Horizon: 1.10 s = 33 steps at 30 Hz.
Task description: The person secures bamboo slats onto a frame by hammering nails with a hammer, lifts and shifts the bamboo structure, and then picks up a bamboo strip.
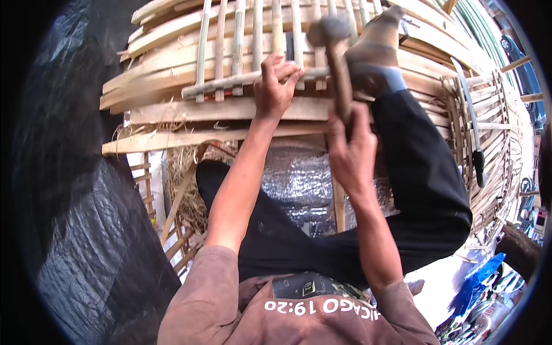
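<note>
The right hand (353, 146) holds a hammer (339, 75), its grip wrapped around the wooden handle near the lower end; the metal head is raised toward the far edge of the tabletop (224, 109) and is blurred. The left hand (277, 91) is at a pale wooden crossbar (227, 85), its grip narrow, with thumb and fingers drawn together; whether they pinch anything small cannot be told.

The crossbar lies across a row of slender wooden slats (257, 37), whose ends poke just past it toward the near edge of the tabletop, while their other lengths run toward the far edge. The tabletop is made of rough, uneven planks. The right foot, in a brown shoe (374, 49), is on the right part of the row, just beside the hammer. Curly wood shavings (183, 172) hang below the near edge, toward its left corner. By the right edge lies a long curved blade (467, 103) with a black handle. A black plastic sheet (75, 190) hangs past the left edge.
</note>
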Tool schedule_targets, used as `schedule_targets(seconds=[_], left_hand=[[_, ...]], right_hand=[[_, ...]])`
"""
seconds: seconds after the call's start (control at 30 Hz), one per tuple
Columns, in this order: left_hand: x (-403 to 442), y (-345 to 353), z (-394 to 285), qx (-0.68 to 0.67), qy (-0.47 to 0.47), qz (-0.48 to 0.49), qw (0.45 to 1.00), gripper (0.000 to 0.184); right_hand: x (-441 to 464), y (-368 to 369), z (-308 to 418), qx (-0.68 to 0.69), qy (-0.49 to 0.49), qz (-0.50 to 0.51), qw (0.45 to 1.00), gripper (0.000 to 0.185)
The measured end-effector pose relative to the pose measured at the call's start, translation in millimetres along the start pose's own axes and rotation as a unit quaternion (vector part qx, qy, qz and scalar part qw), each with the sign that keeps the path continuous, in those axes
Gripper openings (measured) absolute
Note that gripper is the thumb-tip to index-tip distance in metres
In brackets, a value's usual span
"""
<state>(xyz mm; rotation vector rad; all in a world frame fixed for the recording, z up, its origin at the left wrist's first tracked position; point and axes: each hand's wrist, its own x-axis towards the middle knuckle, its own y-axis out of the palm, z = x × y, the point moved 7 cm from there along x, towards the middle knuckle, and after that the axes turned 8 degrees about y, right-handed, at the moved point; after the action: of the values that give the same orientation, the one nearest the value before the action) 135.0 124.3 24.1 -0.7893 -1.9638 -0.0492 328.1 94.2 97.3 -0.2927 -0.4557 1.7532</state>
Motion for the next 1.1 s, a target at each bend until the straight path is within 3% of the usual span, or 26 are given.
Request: schedule_targets(seconds=[0.13, 0.33, 0.6, 0.67, 0.73, 0.8, 0.87, 1.0, 1.03, 1.07, 1.1], left_hand=[[0.7, -0.1, 0.6, -0.015, 0.022, -0.001, 1.0, 0.054], [0.6, -1.5, -1.0, -0.035, -0.001, -0.006, 0.999, 0.054], [0.0, 0.4, 0.3, -0.015, 0.017, -0.004, 1.0, 0.053], [-0.1, 0.1, 0.5, -0.028, 0.004, -0.006, 1.0, 0.053], [3.5, -3.4, -6.4, 0.018, 0.048, -0.013, 0.999, 0.053], [6.8, -0.8, -4.6, -0.005, 0.047, -0.012, 0.999, 0.054], [-1.5, 1.6, 3.0, -0.031, -0.003, -0.007, 0.999, 0.054], [0.7, 1.3, 1.2, -0.015, 0.015, -0.001, 1.0, 0.05], [-4.1, 2.8, 7.7, -0.061, -0.062, 0.049, 0.995, 0.042], [-2.4, -4.2, 7.6, -0.061, -0.059, 0.048, 0.995, 0.042], [7.5, -15.1, -9.3, 0.019, 0.039, 0.061, 0.997, 0.036]], right_hand=[[-2.2, -22.6, 46.4, 0.03, -0.083, -0.039, 0.995, 0.021], [-0.3, 19.9, -29.7, -0.076, 0.052, 0.064, 0.994, 0.02], [-5.0, -12.6, 40.1, 0.019, -0.078, -0.026, 0.996, 0.02], [-8.6, 1.5, 14.1, 0.006, -0.053, -0.02, 0.998, 0.02], [-0.3, 21.4, -19.2, -0.096, 0.006, 0.048, 0.994, 0.019], [1.6, 17.0, -16.7, -0.081, -0.009, 0.023, 0.996, 0.019], [1.4, 6.5, 7.3, -0.049, 0.015, 0.019, 0.999, 0.02], [-4.5, -4.1, 23.8, -0.005, -0.028, -0.001, 1.0, 0.02], [-5.9, -2.0, 17.1, -0.005, -0.014, 0.007, 1.0, 0.021], [-7.5, 0.1, 7.3, -0.006, 0.001, 0.014, 1.0, 0.021], [-8.5, 2.0, -5.7, -0.005, 0.026, 0.023, 0.999, 0.023]])
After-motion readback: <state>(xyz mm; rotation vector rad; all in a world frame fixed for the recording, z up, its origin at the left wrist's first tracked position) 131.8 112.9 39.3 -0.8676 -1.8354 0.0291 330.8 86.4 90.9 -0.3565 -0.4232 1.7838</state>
